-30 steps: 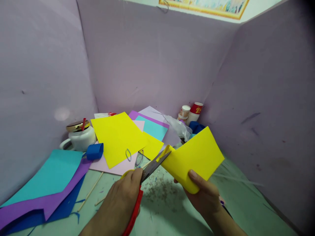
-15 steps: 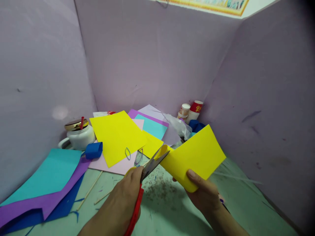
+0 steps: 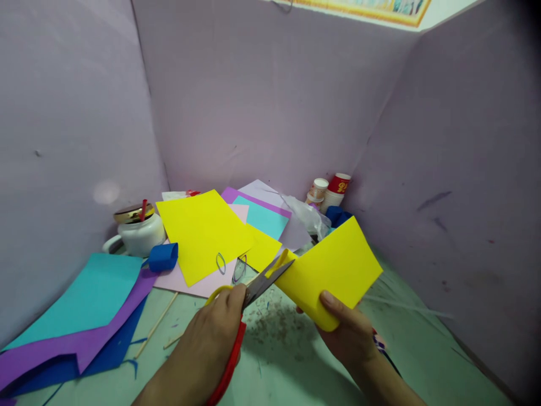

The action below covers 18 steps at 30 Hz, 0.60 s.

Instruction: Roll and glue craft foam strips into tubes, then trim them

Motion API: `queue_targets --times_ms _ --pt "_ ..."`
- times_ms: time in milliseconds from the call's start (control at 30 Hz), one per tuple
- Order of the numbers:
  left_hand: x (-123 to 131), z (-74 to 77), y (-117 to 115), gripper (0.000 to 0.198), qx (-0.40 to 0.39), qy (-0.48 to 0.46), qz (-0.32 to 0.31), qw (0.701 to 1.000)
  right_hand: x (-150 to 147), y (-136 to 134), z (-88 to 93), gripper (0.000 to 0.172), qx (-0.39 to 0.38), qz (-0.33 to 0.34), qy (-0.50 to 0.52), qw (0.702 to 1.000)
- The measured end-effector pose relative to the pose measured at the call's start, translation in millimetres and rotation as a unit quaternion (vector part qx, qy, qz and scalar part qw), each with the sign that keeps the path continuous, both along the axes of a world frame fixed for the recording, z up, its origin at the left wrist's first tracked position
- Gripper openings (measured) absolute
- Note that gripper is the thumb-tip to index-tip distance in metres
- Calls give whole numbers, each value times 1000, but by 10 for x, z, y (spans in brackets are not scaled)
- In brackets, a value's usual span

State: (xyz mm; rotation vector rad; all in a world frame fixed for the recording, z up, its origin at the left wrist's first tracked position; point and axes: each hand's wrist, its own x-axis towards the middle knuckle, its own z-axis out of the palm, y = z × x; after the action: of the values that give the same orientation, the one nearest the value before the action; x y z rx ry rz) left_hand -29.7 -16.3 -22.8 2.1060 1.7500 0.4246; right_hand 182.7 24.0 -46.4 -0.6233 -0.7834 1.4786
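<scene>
My left hand [image 3: 215, 327] is closed on a pair of scissors [image 3: 264, 285] with red and yellow handles. Their blades point up and to the right, at the upper left edge of a folded yellow sheet [image 3: 338, 265]. A narrow curled strip of that sheet stands up beside the blades. On the right, my right hand [image 3: 349, 327] grips the sheet by its lower edge, with the thumb on top and the other fingers mostly hidden beneath.
Yellow sheets [image 3: 203, 231] and rubber bands lie behind the scissors. Turquoise, purple and blue sheets [image 3: 93, 293], thin sticks [image 3: 156, 324], a blue roll [image 3: 163, 257] and a white lidded mug [image 3: 141, 234] are at left. Paper cups [image 3: 338, 189] stand at the back right.
The scissor blades have closed slightly at the yellow sheet's edge. The sheet's far right corner has shifted a little to the left.
</scene>
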Motion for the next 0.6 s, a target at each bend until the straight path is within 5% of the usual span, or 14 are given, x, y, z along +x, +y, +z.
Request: queue_targets --times_ms 600 --pt "21 24 6 46 -2 -29 -23 999 -5 -11 4 62 7 5 -49 999"
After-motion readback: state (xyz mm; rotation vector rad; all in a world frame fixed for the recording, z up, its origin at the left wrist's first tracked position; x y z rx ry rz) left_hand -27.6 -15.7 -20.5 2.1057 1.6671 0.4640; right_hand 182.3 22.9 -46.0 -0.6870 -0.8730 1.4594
